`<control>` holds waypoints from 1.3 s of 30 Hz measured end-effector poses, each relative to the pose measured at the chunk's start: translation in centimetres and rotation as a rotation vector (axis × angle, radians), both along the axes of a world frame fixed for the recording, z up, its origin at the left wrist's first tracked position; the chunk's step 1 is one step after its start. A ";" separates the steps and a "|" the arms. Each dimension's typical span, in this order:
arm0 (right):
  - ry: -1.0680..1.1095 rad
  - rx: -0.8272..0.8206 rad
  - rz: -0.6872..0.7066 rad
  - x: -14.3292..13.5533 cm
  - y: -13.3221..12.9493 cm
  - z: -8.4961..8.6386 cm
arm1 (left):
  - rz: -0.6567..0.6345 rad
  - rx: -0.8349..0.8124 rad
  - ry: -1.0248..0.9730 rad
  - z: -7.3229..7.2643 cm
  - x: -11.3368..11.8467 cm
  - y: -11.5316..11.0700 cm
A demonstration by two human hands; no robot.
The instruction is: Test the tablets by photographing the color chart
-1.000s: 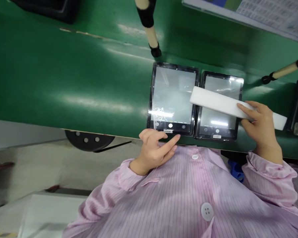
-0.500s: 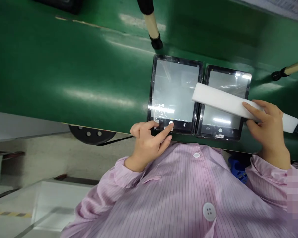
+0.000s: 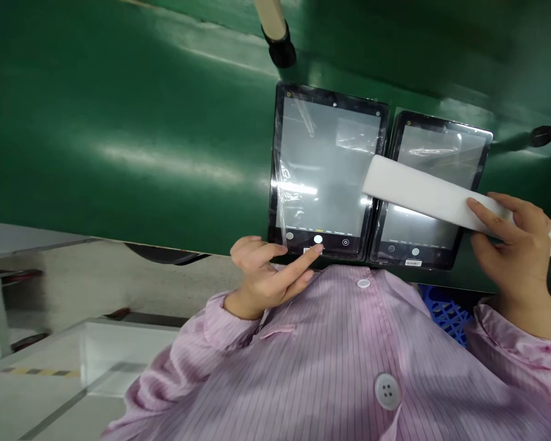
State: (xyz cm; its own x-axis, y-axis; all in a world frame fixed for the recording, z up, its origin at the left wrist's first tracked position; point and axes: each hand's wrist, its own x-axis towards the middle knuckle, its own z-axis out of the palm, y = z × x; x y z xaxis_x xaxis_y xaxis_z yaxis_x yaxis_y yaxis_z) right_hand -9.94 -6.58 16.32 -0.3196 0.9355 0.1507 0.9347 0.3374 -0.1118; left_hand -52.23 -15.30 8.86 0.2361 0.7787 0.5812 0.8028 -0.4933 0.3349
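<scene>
Two tablets lie side by side on the green table, their screens lit with what looks like a camera app. At the lower edge of the left tablet point(image 3: 326, 165) is my left hand point(image 3: 270, 269), its index finger stretched out just below the round white button and the other fingers loosely bent, holding nothing. My right hand point(image 3: 517, 239) grips a long white foam strip point(image 3: 417, 190). The strip slants across the right tablet point(image 3: 445, 153), covering part of its screen, and its left end reaches the left tablet's right edge.
The green table's point(image 3: 119, 141) near edge runs beside my body. A pale post with a black foot point(image 3: 282, 52) stands behind the left tablet, and another black-tipped post point(image 3: 548, 133) is at the right. Below the table shows a blue plastic basket point(image 3: 445, 312).
My left index fingertip has come down slightly from the white button to its lower edge. My right hand still holds the foam strip over the right tablet. The view has shifted a little.
</scene>
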 end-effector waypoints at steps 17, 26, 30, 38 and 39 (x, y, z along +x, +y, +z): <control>0.021 0.013 0.011 -1.2 -0.3 -0.6 | -0.148 0.032 -0.080 2.3 2.9 1.2; 0.064 0.004 -0.330 4.2 -7.6 -0.9 | -0.457 -0.208 0.161 3.3 9.5 3.8; 0.053 0.041 -0.457 6.3 -10.3 -0.9 | -0.467 -0.179 0.223 3.1 10.3 4.0; 0.063 0.051 -0.477 6.7 -10.5 -1.0 | -0.460 -0.203 0.271 3.7 10.9 4.1; 0.061 0.050 -0.478 6.8 -10.3 -1.0 | -0.461 -0.211 0.263 3.7 10.8 4.1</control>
